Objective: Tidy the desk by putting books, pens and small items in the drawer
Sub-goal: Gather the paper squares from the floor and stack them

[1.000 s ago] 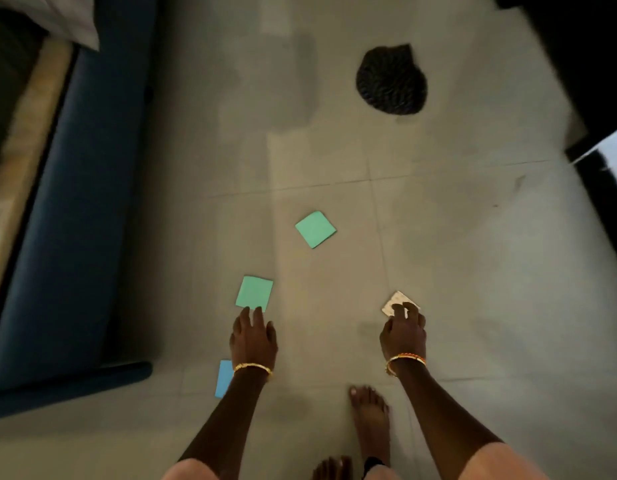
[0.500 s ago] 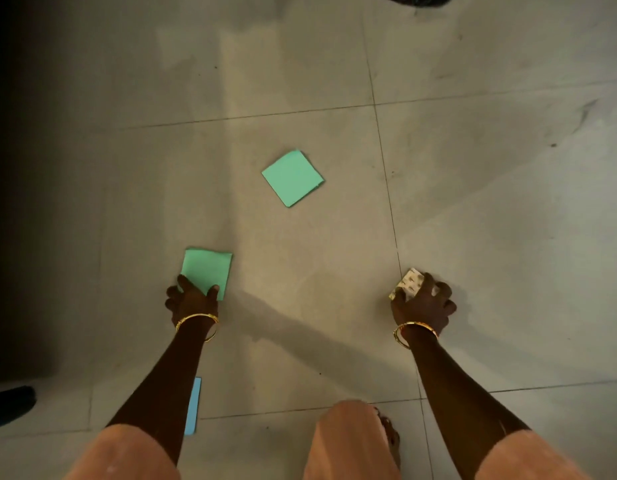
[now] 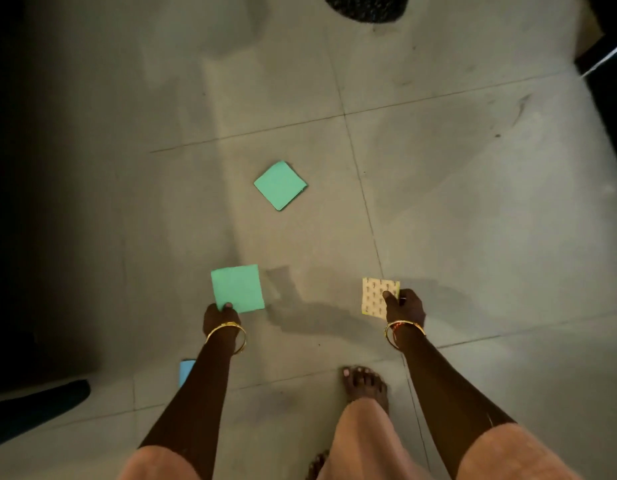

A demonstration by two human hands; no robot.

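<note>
My left hand [image 3: 220, 317] pinches the near edge of a green square note [image 3: 237, 288], held flat just above the tiled floor. My right hand [image 3: 404, 306] grips a cream patterned note [image 3: 375, 295] by its right side, thumb on top. A second green note [image 3: 280, 185] lies flat on the floor farther ahead, between the two hands. A blue note [image 3: 186, 371] lies on the floor behind my left forearm, mostly hidden by it. No desk or drawer is in sight.
A dark round mat [image 3: 366, 6] lies at the top edge. Dark furniture [image 3: 33, 407] fills the left side, and a dark object [image 3: 608, 74] stands at the upper right. My bare foot [image 3: 364, 384] rests on the grey tiles [image 3: 473, 220].
Both hands have lifted their notes off the floor; the green note and the patterned note now show fully in my fingers. The view has pulled back a little.
</note>
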